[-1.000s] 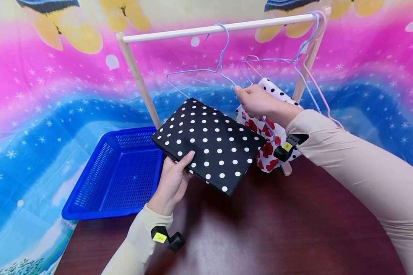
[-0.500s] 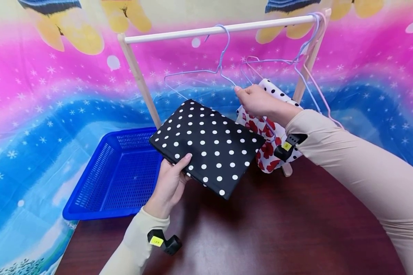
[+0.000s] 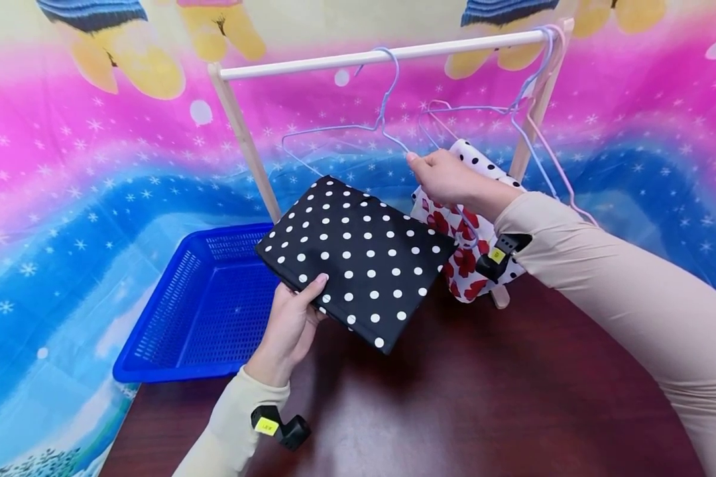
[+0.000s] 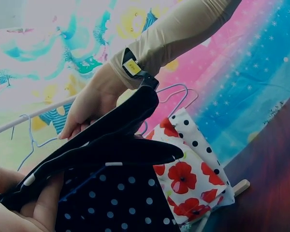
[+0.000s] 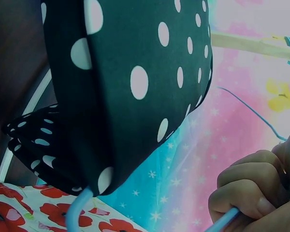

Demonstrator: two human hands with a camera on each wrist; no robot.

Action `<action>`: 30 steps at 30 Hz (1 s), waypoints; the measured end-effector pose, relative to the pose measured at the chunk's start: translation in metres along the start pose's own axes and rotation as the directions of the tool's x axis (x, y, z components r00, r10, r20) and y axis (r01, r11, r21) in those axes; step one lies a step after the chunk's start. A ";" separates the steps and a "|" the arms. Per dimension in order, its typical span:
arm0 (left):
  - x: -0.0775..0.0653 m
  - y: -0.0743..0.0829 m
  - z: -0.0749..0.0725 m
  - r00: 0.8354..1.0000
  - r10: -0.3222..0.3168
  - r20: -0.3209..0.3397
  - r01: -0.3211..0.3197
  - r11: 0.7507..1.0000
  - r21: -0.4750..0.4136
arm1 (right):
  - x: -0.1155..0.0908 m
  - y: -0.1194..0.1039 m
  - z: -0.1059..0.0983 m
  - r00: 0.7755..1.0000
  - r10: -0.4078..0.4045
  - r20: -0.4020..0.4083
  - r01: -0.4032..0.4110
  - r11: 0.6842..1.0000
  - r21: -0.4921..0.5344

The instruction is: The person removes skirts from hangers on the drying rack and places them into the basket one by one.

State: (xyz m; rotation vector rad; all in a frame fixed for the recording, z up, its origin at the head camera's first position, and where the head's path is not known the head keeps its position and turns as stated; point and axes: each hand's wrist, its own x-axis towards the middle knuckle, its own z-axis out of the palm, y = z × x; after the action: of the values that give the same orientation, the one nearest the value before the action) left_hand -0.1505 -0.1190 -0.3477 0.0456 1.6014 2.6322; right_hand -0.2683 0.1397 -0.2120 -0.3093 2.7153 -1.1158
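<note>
A folded black cloth with white polka dots (image 3: 358, 258) is draped over the lower part of a blue wire hanger (image 3: 334, 128), whose hook sits on the rack's rail. My left hand (image 3: 288, 324) pinches the cloth's near left edge, thumb on top and fingers underneath. My right hand (image 3: 444, 177) grips the hanger's right shoulder; in the right wrist view its curled fingers (image 5: 241, 186) wrap the wire. There the hanger's blue corner (image 5: 79, 208) pokes out of the cloth's end. The left wrist view shows the cloth's layers (image 4: 101, 145) parted near the left hand.
The rack's white rail (image 3: 310, 64) spans the back. At its right end hang a blue and a pink hanger (image 3: 549, 146), with a red-flowered cloth (image 3: 465, 265) and a white black-dotted cloth (image 3: 477, 157) behind my right arm. A blue basket (image 3: 125, 361) stands left on the brown table (image 3: 453, 411).
My left hand has drawn the black dotted cloth slightly left and down, toward me. The right hand keeps its hold on the hanger.
</note>
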 end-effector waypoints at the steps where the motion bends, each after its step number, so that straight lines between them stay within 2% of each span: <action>1: 0.000 0.000 0.000 1.000 -0.004 -0.002 0.004 1.000 0.001 | 0.000 0.000 0.000 1.000 0.003 0.001 -0.003 1.000 -0.004; 30: -0.011 0.001 -0.013 0.999 -0.021 -0.026 0.021 1.000 0.022 | -0.002 0.000 0.000 1.000 -0.017 0.009 0.017 1.000 -0.007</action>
State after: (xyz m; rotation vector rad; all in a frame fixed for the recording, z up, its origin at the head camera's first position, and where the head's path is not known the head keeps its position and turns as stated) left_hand -0.1407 -0.1319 -0.3532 -0.0043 1.6300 2.6104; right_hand -0.2664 0.1406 -0.2117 -0.3384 2.7139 -1.1070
